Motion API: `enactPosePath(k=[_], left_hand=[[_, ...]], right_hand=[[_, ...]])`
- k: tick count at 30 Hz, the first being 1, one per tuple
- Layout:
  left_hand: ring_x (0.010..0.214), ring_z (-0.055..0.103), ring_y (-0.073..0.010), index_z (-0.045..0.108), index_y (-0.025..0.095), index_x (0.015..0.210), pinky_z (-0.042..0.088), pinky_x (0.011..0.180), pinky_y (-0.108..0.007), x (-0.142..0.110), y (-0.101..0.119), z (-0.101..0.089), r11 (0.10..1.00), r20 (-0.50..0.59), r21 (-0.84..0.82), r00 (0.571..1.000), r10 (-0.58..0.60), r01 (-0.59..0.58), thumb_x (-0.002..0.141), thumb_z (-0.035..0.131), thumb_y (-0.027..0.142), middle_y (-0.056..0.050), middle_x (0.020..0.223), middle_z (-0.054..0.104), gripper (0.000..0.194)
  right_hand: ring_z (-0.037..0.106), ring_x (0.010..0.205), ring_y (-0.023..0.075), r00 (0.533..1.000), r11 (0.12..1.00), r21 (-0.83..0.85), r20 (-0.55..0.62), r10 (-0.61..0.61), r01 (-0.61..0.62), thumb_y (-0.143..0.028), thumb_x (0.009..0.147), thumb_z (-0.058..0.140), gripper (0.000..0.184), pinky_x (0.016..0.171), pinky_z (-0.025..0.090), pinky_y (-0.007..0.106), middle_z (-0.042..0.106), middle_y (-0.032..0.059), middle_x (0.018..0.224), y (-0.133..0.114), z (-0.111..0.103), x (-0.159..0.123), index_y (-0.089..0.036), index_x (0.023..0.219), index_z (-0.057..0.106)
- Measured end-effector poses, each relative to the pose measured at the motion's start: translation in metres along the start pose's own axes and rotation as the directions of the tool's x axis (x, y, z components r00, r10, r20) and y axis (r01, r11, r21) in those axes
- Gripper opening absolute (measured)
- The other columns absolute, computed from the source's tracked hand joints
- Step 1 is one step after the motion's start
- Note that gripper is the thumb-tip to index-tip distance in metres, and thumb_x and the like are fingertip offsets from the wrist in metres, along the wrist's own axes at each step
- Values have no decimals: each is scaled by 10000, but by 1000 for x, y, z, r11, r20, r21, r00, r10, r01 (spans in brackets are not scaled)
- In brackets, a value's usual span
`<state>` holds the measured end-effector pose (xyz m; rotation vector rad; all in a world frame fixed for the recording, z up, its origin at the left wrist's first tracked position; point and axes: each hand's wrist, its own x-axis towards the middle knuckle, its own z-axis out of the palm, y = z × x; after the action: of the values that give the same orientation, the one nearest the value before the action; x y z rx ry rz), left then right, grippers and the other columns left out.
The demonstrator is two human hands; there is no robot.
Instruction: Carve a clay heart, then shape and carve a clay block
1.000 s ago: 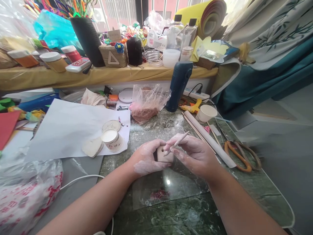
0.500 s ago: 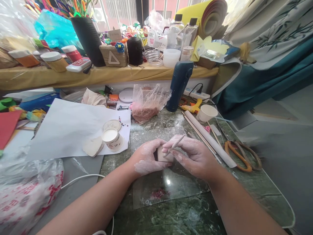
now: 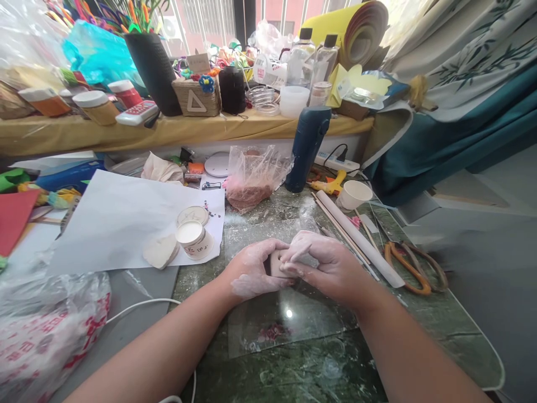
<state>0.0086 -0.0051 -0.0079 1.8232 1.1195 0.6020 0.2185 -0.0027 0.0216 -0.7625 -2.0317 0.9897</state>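
Observation:
White powder coats both hands. My left hand (image 3: 250,270) curls around a pale clay piece (image 3: 276,265), thumb and fingers on its sides. A small dark hole shows on its upper face. Against the right side of the clay, my right hand (image 3: 329,258) pinches a short pale tapered stick (image 3: 301,252); whether it is a tool or rolled clay I cannot tell. My fingers hide part of both pieces. Beneath the hands lies a clear sheet (image 3: 255,327) with a pinkish smear.
A white paper (image 3: 121,218) at left bears an open tub (image 3: 191,239) and a flat clay slab (image 3: 160,252). Behind stand a bag of brown clay (image 3: 248,193) and a dark blue bottle (image 3: 307,148). At right lie a white roller (image 3: 361,240), scissors (image 3: 409,268) and a paper cup (image 3: 354,196).
My right hand has turned the stick and brought it lower over the clay. The small hole in the clay now shows. My left hand stays nearly in place.

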Motion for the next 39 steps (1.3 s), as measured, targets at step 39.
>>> enactPosePath(k=[39], left_hand=[[962,680,-230,689,227,1082,526,815,-306,0,-2,-1,1000,2,3,1000,-12,12,694,865,366,-8,1057,744,448]], right_hand=[[682,941,216,996,975,215,70,-64,47,-311,1019,597,184,890,533,396,759,50,960,3,-2,2,-270,1088,763]])
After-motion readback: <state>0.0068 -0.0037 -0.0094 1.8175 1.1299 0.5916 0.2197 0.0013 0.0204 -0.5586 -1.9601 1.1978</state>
